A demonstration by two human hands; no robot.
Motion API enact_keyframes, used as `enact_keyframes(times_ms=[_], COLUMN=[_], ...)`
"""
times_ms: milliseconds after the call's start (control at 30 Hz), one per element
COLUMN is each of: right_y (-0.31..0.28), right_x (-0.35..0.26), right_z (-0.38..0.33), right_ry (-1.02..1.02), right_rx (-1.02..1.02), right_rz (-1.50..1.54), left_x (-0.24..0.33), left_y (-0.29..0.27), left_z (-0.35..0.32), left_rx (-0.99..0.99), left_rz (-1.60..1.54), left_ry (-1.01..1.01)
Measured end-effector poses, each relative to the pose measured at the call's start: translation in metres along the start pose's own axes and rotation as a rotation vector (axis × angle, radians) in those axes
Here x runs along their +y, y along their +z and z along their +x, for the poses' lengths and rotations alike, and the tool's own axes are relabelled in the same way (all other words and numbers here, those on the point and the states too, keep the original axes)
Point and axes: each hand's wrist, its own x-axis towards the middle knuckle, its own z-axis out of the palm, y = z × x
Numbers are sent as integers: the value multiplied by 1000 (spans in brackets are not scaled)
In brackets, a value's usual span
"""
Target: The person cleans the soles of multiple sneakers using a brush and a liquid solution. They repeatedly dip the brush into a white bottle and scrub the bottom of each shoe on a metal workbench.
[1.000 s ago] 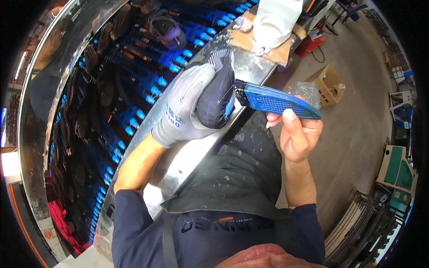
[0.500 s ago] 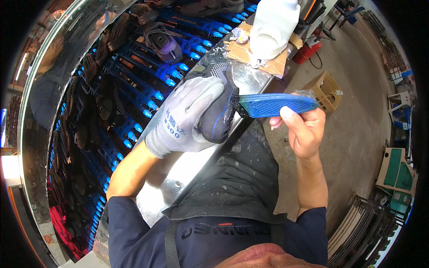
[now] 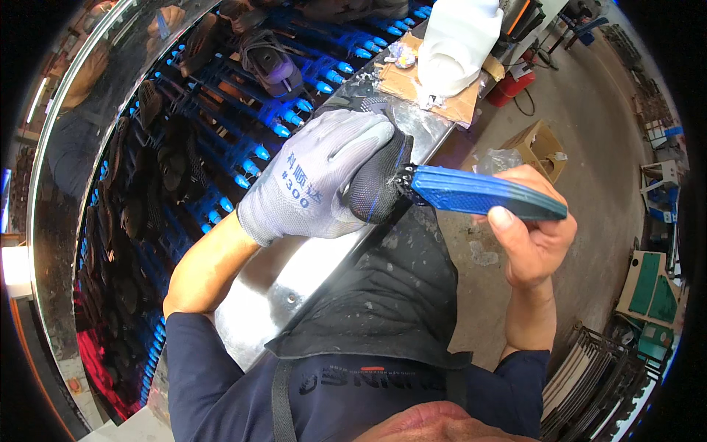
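Note:
My left hand, in a grey knit glove, is closed around a dark mesh shoe upper with a thin blue line. Its rounded end points toward my body; the glove hides much of the rest. In my bare right hand is a blue-handled brush, gripped near the far end of its handle. The short black bristles touch the right side of the shoe upper. Both hands are above the edge of a shiny metal ledge.
Left of the ledge, a rack of blue-tipped pegs carries several dark shoes. A white plastic jug lies on glue-smeared cardboard at the ledge's far end. A cardboard box and a red cylinder stand on the floor.
My right hand and the brush have moved right and slightly nearer my body, and the handle has tilted down to the right. The shoe upper has shifted slightly right and turned in my left hand.

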Motion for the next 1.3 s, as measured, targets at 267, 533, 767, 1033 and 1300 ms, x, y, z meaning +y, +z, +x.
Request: enact_keyframes(times_ms=[267,533,767,1033,1300], right_y=[-18,-24,-34,-40,-43], right_x=[-1,-15,-12,-16,-29], right_z=[26,44,50,68,84], right_ry=[-281,-596,-799,-919,-997], right_rx=[-195,-158,-205,-298,-370], right_rz=[-158,-411,-671,-870,-987], left_x=[-3,-13,-29,-54,-52], left_y=[-5,-12,-18,-11,-16], left_z=[22,61,102,125,139], left_rx=[-62,-193,-345,-387,-472], left_rz=[20,-28,-142,-267,-375], left_ry=[11,-112,-177,-144,-155])
